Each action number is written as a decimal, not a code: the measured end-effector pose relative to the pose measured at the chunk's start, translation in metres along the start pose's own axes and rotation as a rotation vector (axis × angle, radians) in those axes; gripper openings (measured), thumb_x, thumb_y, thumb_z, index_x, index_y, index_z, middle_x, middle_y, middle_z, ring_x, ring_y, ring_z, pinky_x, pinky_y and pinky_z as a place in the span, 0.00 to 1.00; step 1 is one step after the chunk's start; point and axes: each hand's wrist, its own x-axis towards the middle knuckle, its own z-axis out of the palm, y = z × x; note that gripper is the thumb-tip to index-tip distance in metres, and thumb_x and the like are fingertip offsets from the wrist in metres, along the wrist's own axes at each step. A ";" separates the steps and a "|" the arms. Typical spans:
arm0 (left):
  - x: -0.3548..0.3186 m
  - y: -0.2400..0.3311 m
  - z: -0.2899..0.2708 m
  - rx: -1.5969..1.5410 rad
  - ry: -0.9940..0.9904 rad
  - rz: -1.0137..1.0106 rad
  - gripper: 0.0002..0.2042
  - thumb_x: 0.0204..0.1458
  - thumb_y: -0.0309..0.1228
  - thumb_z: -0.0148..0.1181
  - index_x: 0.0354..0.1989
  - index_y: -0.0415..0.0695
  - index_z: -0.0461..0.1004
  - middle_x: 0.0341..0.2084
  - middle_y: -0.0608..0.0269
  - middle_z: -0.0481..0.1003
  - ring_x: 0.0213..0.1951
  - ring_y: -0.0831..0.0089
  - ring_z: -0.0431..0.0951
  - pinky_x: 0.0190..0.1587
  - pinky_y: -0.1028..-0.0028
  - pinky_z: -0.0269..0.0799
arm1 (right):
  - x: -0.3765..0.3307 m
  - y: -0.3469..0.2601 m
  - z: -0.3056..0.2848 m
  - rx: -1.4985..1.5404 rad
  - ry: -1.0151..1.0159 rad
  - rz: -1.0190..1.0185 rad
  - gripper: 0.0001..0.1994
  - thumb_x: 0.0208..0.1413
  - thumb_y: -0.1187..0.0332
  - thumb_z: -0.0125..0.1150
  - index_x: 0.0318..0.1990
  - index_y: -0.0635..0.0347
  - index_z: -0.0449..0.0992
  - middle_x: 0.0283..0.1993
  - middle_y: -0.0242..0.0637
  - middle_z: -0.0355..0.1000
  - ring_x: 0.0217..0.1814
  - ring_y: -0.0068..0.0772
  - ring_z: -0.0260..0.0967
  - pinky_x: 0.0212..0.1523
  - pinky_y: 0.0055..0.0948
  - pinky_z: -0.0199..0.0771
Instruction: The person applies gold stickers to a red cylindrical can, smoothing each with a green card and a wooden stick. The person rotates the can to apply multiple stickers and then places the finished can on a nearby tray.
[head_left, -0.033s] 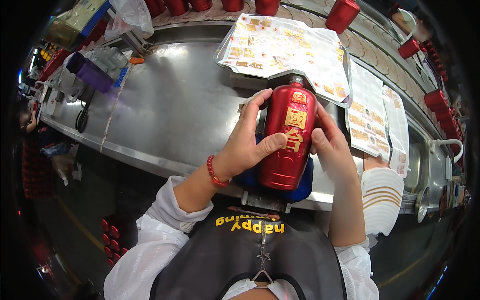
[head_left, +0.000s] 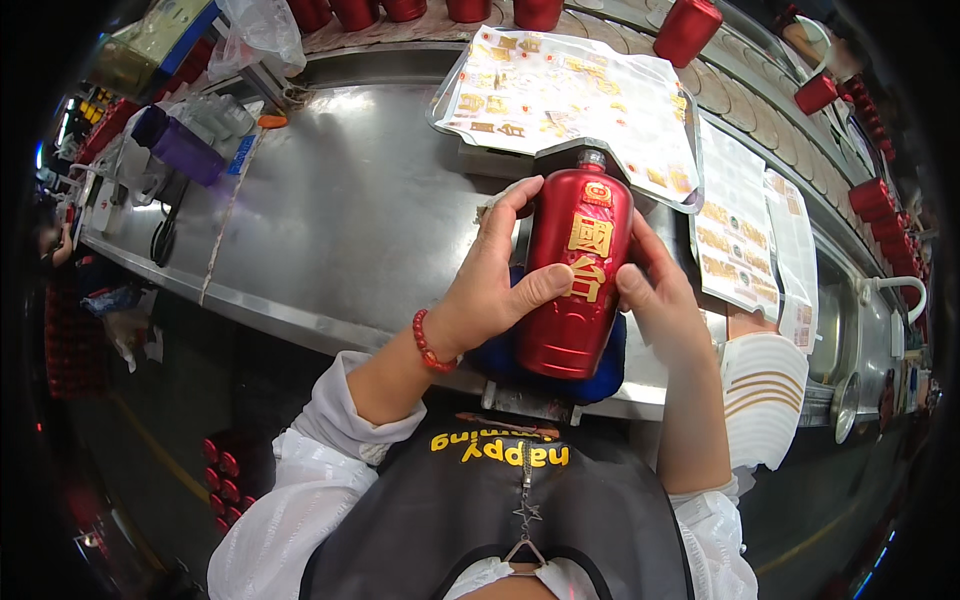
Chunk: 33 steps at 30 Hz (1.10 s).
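Observation:
A red bottle (head_left: 572, 325) with raised gold characters and a gold emblem lies on a blue cloth (head_left: 607, 377) at the metal table's near edge, its neck pointing away from me. My left hand (head_left: 497, 275) grips its left side, the thumb pressed on the lower gold character. On the other side, my right hand (head_left: 655, 285) curls its fingers round the edge, thumb against the bottle's right face. Just beyond the neck is a tray (head_left: 437, 112) covered by sheets of gold stickers (head_left: 570, 90).
More sticker sheets (head_left: 738, 240) lie on the right, beside a stack of white curved pieces (head_left: 765, 400). A conveyor (head_left: 720, 90) carrying red bottles (head_left: 688, 30) runs along the back. A purple drink bottle (head_left: 180, 147) and scissors (head_left: 165, 235) are on the left of the metal table (head_left: 330, 190).
My right thumb has shifted slightly left on the bottle. The bottle and my left hand are nearly unchanged.

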 end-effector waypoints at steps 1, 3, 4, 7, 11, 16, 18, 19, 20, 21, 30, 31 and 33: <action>0.000 0.000 0.000 -0.016 -0.002 -0.004 0.48 0.55 0.54 0.66 0.72 0.33 0.50 0.67 0.42 0.57 0.70 0.54 0.56 0.72 0.60 0.49 | -0.003 0.000 -0.001 -0.011 -0.019 0.000 0.46 0.61 0.51 0.66 0.75 0.69 0.47 0.72 0.51 0.59 0.74 0.40 0.56 0.72 0.36 0.54; 0.000 0.000 0.001 -0.046 -0.005 -0.011 0.48 0.55 0.54 0.66 0.72 0.33 0.50 0.67 0.42 0.57 0.70 0.54 0.55 0.72 0.60 0.49 | -0.007 0.002 0.000 -0.074 -0.012 -0.017 0.47 0.60 0.50 0.67 0.75 0.69 0.47 0.71 0.51 0.59 0.74 0.41 0.56 0.72 0.36 0.54; 0.001 0.000 0.001 -0.049 -0.010 -0.014 0.48 0.55 0.54 0.66 0.72 0.33 0.49 0.67 0.41 0.56 0.70 0.54 0.55 0.72 0.60 0.48 | -0.007 0.002 0.001 -0.065 -0.014 -0.029 0.47 0.60 0.50 0.67 0.75 0.69 0.47 0.71 0.52 0.59 0.74 0.41 0.56 0.72 0.36 0.54; 0.001 0.004 0.001 -0.061 -0.016 -0.029 0.48 0.55 0.54 0.66 0.72 0.33 0.49 0.68 0.41 0.56 0.70 0.54 0.55 0.72 0.60 0.48 | -0.007 0.004 -0.001 -0.018 -0.024 -0.019 0.49 0.58 0.49 0.68 0.75 0.70 0.47 0.71 0.52 0.60 0.74 0.41 0.57 0.72 0.36 0.54; 0.000 0.004 0.001 0.009 -0.020 -0.003 0.48 0.55 0.53 0.66 0.72 0.32 0.48 0.68 0.41 0.55 0.70 0.53 0.56 0.72 0.59 0.49 | -0.004 0.003 0.003 -0.137 0.006 -0.068 0.51 0.56 0.46 0.70 0.75 0.71 0.48 0.70 0.52 0.60 0.73 0.41 0.58 0.72 0.36 0.55; 0.000 0.003 0.000 0.051 -0.026 0.029 0.48 0.55 0.53 0.66 0.72 0.33 0.48 0.67 0.41 0.56 0.69 0.52 0.56 0.72 0.59 0.50 | -0.006 0.002 0.004 -0.147 0.003 -0.066 0.52 0.55 0.45 0.70 0.74 0.71 0.49 0.70 0.52 0.61 0.72 0.40 0.59 0.71 0.36 0.56; 0.000 0.003 0.000 0.061 -0.028 0.036 0.48 0.55 0.53 0.66 0.72 0.33 0.48 0.67 0.41 0.56 0.69 0.53 0.56 0.71 0.59 0.51 | -0.005 0.002 0.003 -0.156 0.015 -0.091 0.51 0.55 0.45 0.70 0.74 0.70 0.49 0.70 0.52 0.61 0.71 0.39 0.59 0.71 0.36 0.56; 0.000 0.002 0.001 0.019 -0.022 0.020 0.47 0.56 0.53 0.65 0.72 0.33 0.48 0.67 0.41 0.56 0.69 0.53 0.56 0.71 0.59 0.51 | -0.006 0.003 0.003 -0.159 0.020 -0.102 0.51 0.55 0.45 0.70 0.74 0.70 0.49 0.70 0.51 0.61 0.71 0.39 0.60 0.71 0.36 0.57; 0.000 0.001 0.001 -0.024 -0.017 0.005 0.47 0.56 0.53 0.65 0.72 0.33 0.48 0.67 0.41 0.56 0.69 0.53 0.56 0.71 0.59 0.51 | -0.006 0.003 0.004 -0.119 0.016 -0.078 0.51 0.55 0.45 0.70 0.74 0.70 0.49 0.70 0.51 0.61 0.71 0.39 0.60 0.71 0.36 0.57; 0.000 -0.001 0.002 -0.067 -0.012 -0.011 0.47 0.56 0.53 0.65 0.72 0.33 0.48 0.67 0.41 0.56 0.69 0.53 0.56 0.71 0.59 0.51 | -0.006 0.001 0.004 -0.080 0.013 -0.054 0.51 0.55 0.45 0.70 0.75 0.70 0.49 0.70 0.51 0.61 0.71 0.39 0.60 0.71 0.36 0.57; -0.005 0.004 0.008 0.037 0.104 0.176 0.42 0.59 0.54 0.61 0.71 0.34 0.53 0.66 0.41 0.59 0.68 0.54 0.57 0.71 0.61 0.50 | -0.008 0.002 0.003 -0.167 -0.012 -0.090 0.52 0.55 0.44 0.70 0.75 0.70 0.47 0.71 0.52 0.60 0.73 0.40 0.57 0.72 0.36 0.55; -0.003 0.009 0.003 0.216 0.043 0.294 0.41 0.59 0.55 0.59 0.71 0.36 0.56 0.66 0.43 0.61 0.68 0.53 0.57 0.72 0.60 0.50 | -0.008 0.001 0.001 -0.191 -0.008 -0.110 0.52 0.55 0.45 0.70 0.75 0.70 0.47 0.71 0.52 0.59 0.74 0.41 0.57 0.72 0.37 0.54; 0.002 0.026 -0.014 0.578 -0.074 0.521 0.38 0.60 0.56 0.57 0.70 0.41 0.62 0.65 0.47 0.64 0.67 0.52 0.57 0.72 0.57 0.48 | -0.010 0.007 -0.006 -0.169 -0.020 -0.116 0.49 0.56 0.51 0.71 0.74 0.70 0.50 0.72 0.52 0.59 0.74 0.42 0.58 0.72 0.36 0.55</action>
